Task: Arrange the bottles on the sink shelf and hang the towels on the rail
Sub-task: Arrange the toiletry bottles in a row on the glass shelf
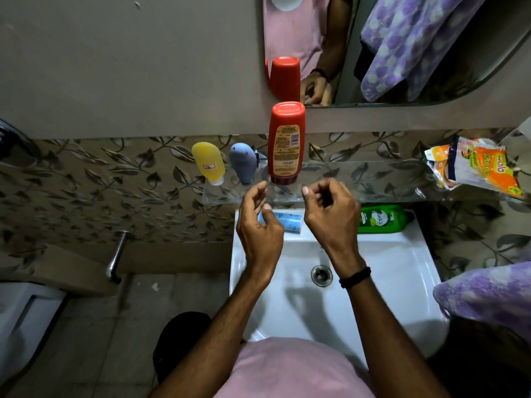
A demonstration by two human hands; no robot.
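While three bottles [286,142] stand on the shelf [373,180] and two [382,220] lie below, left hand [258,224] and right hand [332,218] hang half-curled, empty.

Blue tube [290,221] on the sink rim is half hidden behind the left hand [258,225], fingertips there smeared by motion blur. The green bottle [382,219], at 3 o'clock of the tube, loses its 9 o'clock end behind the right hand [330,214]. Purple towel [488,297] at 4 o'clock, scrub pad packet [474,168] at 3 o'clock and toilet [26,326] at 8 o'clock are all cut by the frame edge; red bottle [286,142] label print too small to read.
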